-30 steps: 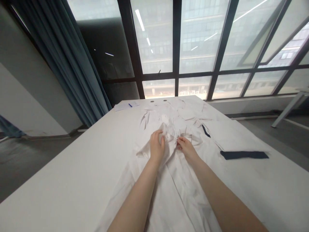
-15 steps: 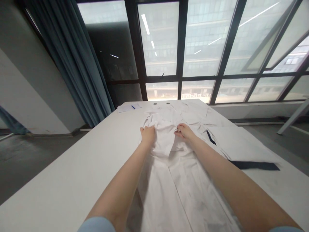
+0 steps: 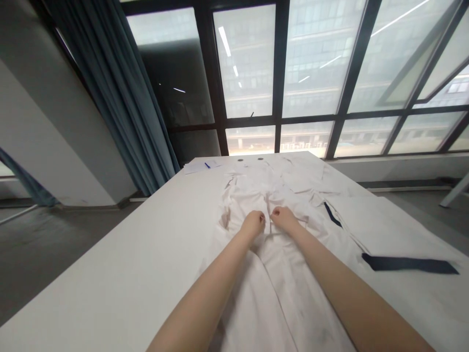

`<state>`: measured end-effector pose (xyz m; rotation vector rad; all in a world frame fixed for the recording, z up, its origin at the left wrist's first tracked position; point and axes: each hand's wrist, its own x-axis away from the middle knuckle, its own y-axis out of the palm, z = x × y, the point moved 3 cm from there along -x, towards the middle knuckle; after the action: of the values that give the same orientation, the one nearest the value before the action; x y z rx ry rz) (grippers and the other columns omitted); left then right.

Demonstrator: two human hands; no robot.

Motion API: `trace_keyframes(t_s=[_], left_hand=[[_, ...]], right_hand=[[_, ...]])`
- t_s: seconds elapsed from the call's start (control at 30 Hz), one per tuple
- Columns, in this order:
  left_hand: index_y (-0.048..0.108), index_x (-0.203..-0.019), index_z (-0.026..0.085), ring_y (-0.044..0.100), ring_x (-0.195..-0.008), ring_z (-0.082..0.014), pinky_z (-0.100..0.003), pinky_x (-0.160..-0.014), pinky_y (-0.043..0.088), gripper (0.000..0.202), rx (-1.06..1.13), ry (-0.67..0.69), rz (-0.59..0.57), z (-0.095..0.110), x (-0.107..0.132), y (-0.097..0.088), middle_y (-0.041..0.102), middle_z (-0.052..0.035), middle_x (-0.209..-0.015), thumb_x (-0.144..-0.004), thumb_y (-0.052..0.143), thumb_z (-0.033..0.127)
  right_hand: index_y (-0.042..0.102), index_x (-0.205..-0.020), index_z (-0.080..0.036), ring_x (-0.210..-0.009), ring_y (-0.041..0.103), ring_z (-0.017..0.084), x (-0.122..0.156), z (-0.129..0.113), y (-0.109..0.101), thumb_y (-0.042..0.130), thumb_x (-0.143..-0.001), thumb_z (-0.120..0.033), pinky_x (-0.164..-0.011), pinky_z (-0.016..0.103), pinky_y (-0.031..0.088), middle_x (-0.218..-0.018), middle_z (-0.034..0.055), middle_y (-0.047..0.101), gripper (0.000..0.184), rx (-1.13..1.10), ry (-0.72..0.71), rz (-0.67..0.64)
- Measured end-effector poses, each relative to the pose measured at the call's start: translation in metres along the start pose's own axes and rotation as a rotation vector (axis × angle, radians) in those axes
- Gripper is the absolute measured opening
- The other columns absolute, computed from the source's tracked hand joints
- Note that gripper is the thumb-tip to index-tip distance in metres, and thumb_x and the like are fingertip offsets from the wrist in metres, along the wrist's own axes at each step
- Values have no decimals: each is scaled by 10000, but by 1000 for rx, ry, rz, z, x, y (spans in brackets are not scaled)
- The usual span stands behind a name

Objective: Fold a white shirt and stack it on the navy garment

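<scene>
Crumpled white cotton garment [image 3: 289, 293] spread lengthwise down the middle of a white rectangular tabletop [image 3: 110, 274], reaching the far edge. Left hand [image 3: 252, 222] and right hand [image 3: 285, 218] curled at its centre front, resting close together; pinching or merely touching impossible to tell. Probably light, limp and soft, likely easiest to hold by the front edges.

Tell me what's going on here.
A person is working with both bare hands on a white garment spread out on a white table. The left hand and right hand rest close together on its creased middle, though it's hard to tell whether they're gripping the cloth. A navy strip lies off to the right, with papers and a blue pen at the table's far end.
</scene>
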<state>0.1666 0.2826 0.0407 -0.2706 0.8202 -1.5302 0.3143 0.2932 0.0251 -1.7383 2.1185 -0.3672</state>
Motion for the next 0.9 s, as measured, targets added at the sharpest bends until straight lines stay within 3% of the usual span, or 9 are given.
trace_keyframes(t_s=[0.1, 0.23, 0.37, 0.53, 0.67, 0.9], left_hand=[[562, -463, 197, 534, -593, -186, -285, -644, 373, 107, 8, -98, 47, -9, 9, 13, 524, -20, -499, -537, 598, 129], [525, -414, 194, 525, -610, -191, -298, -668, 350, 159, 55, -173, 88, -13, 18, 16, 471, 6, -459, -478, 636, 101], [520, -443, 187, 496, -545, -150, -267, -624, 344, 149, 141, -207, 128, -5, 22, 16, 489, 17, -465, -505, 599, 78], [536, -517, 171, 451, -450, -103, -216, -517, 334, 67, 320, -247, 173, 5, 27, 20, 494, 31, -439, -561, 585, 158], [558, -594, 151, 467, -457, -92, -202, -494, 349, 62, 478, -260, 184, 9, 40, 31, 536, 17, -490, -580, 581, 208], [569, -670, 137, 465, -489, -83, -197, -515, 356, 136, 669, -250, 186, 3, 50, 42, 532, 17, -527, -589, 588, 244]], right_hand=[[598, -542, -182, -641, 527, 190, 16, 11, -1, 681, -434, -209, -620, 271, 341, -585, 40, 596, 139, 242, -57, -76], [645, -703, -189, -724, 544, 191, 27, 18, -8, 573, -623, -263, -646, 267, 344, -754, 72, 637, 131, 422, -126, -56], [620, -861, -176, -746, 543, 164, 29, 9, -21, 423, -733, -233, -659, 244, 354, -818, 63, 630, 242, 388, -160, 6], [586, -866, -166, -501, 461, 132, 40, -2, -28, 396, -722, -247, -518, 229, 339, -553, -15, 532, 251, 195, -150, 31], [584, -794, -157, -559, 469, 128, 56, -4, -20, 413, -703, -258, -562, 238, 369, -670, 12, 556, 218, 16, -251, 36], [582, -857, -161, -736, 519, 157, 71, 6, -9, 410, -727, -232, -700, 277, 405, -822, 53, 592, 227, -35, -343, 52]])
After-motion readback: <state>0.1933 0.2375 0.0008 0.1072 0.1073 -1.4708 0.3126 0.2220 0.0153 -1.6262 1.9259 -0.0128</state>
